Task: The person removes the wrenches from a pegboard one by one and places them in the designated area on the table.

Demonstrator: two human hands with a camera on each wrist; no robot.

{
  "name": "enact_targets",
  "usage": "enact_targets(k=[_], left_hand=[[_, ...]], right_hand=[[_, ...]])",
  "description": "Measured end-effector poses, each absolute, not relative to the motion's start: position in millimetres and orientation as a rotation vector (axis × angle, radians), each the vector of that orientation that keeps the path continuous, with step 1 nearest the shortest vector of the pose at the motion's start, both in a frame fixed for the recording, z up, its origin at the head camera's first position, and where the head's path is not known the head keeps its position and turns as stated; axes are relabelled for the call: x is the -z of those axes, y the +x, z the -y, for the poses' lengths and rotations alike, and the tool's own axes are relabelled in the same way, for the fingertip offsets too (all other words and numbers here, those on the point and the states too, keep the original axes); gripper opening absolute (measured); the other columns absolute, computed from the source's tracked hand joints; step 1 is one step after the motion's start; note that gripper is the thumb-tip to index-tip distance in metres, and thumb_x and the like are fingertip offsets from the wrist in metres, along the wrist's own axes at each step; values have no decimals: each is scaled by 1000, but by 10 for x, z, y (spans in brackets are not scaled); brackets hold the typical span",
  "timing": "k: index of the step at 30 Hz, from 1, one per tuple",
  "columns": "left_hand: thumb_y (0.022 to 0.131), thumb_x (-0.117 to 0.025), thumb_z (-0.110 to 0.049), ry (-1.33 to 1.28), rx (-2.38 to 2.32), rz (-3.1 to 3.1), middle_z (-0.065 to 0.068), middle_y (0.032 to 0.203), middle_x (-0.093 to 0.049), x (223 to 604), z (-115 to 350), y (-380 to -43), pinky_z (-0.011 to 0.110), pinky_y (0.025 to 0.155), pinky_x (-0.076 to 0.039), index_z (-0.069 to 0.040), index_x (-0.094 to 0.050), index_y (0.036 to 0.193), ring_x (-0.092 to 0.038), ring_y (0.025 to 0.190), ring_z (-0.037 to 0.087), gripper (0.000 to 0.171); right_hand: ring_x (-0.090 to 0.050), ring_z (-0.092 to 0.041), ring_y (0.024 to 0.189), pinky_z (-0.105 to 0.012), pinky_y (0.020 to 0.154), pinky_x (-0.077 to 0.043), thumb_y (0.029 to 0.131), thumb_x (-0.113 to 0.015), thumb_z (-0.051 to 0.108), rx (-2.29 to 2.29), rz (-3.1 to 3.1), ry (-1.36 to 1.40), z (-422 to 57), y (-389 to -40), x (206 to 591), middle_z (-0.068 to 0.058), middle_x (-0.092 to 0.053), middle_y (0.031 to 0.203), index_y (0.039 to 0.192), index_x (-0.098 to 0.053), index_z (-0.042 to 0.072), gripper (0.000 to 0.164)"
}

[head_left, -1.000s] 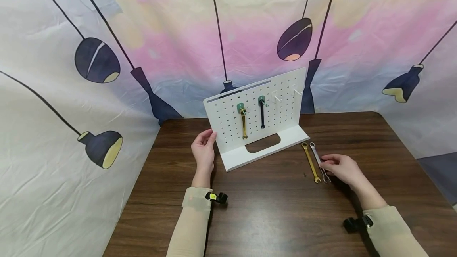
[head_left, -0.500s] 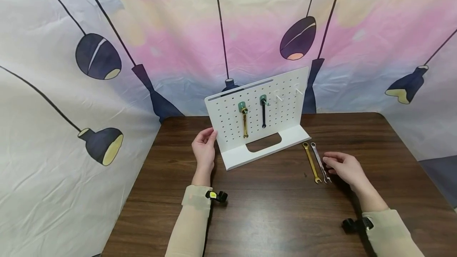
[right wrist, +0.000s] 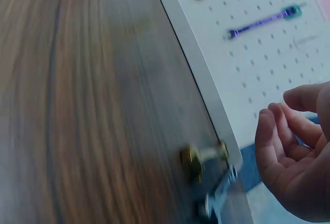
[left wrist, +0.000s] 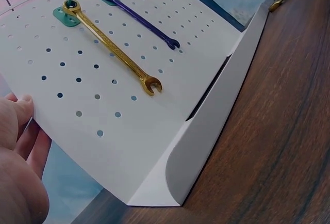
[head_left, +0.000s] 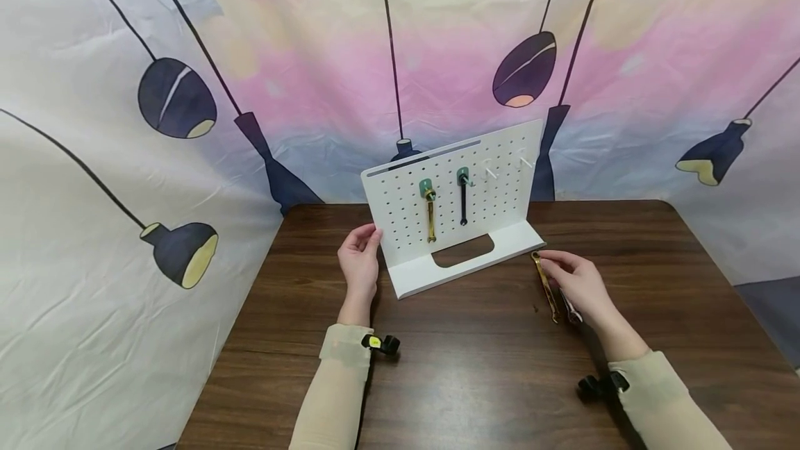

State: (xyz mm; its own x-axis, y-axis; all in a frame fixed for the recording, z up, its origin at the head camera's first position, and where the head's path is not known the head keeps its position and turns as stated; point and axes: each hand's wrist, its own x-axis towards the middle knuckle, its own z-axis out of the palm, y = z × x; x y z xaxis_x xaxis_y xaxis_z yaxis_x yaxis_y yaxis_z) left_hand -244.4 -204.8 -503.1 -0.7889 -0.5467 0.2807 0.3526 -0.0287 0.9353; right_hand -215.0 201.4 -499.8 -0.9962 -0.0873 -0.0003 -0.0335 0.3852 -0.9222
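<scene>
My left hand [head_left: 359, 259] pinches the left edge of a white pegboard [head_left: 400, 217], thumb in front and fingers behind in the left wrist view. A gold wrench [left wrist: 111, 46] and a dark, purple-looking wrench [left wrist: 142, 21] hang from green hooks on it. My right hand [head_left: 581, 287] is over two wrenches on the table, its loosely bent fingertips near the upper end of the gold combination wrench [head_left: 546, 287]. Nothing shows between thumb and fingers [right wrist: 265, 126] in the right wrist view. The silver wrench [head_left: 571, 310] is partly hidden beneath that hand.
Two white hooks [head_left: 491, 173] stick out from the board's right part. The board stands on the brown wooden table [head_left: 475, 367], its base running toward the loose wrenches. Behind hangs a printed cloth [head_left: 300, 33] with painted lamps.
My right hand has moved left and slightly forward, from beside the silver wrench to over the gold wrench's upper end. My left hand keeps its hold on the pegboard.
</scene>
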Motion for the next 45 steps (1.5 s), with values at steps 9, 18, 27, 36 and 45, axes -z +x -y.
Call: enact_targets(k=[9, 18, 27, 36, 45], left_hand=[[94, -81, 4, 193, 1902, 1610, 16, 100, -77, 5043, 2060, -2457, 22, 79, -58, 11, -75, 110, -70, 86, 12, 18], [94, -79, 5, 148, 1930, 1610, 11, 97, -76, 5021, 2037, -2442, 23, 80, -60, 10, -75, 108, -71, 85, 13, 16], [94, -81, 1, 157, 1945, 1599, 15, 99, -76, 5017, 2047, -2442, 25, 82, -60, 8, -76, 107, -71, 85, 12, 16], [95, -81, 1, 183, 1930, 1611, 18, 102, -76, 5025, 2051, -2426, 24, 82, -60, 9, -76, 109, -71, 86, 13, 17], [94, -82, 0, 155, 1937, 1592, 14, 98, -77, 5039, 2051, -2441, 24, 82, -60, 7, -77, 106, -71, 84, 12, 16]], right_hand=[[-68, -29, 112, -31, 89, -60, 107, -70, 27, 1855, -2386, -163, -1515, -2308, 4947, -21, -67, 134, 142, -65, -3, 46], [-66, -15, 112, -30, 93, -58, 107, -69, 18, 2086, -2233, -220, -1084, -2587, 4892, -24, -65, 137, 143, -61, -7, 45], [-62, -21, 125, -27, 101, -53, 104, -70, 10, 2245, -2235, -286, -769, -2756, 4869, -22, -62, 145, 144, -61, -3, 42], [-56, -33, 136, -33, 105, -48, 104, -70, 8, 2322, -2250, -291, -606, -2913, 4916, -19, -60, 149, 147, -59, -2, 45], [-57, -34, 134, -32, 105, -50, 103, -69, 3, 2379, -2233, -347, -531, -2984, 4934, -18, -61, 147, 147, -59, -2, 45]])
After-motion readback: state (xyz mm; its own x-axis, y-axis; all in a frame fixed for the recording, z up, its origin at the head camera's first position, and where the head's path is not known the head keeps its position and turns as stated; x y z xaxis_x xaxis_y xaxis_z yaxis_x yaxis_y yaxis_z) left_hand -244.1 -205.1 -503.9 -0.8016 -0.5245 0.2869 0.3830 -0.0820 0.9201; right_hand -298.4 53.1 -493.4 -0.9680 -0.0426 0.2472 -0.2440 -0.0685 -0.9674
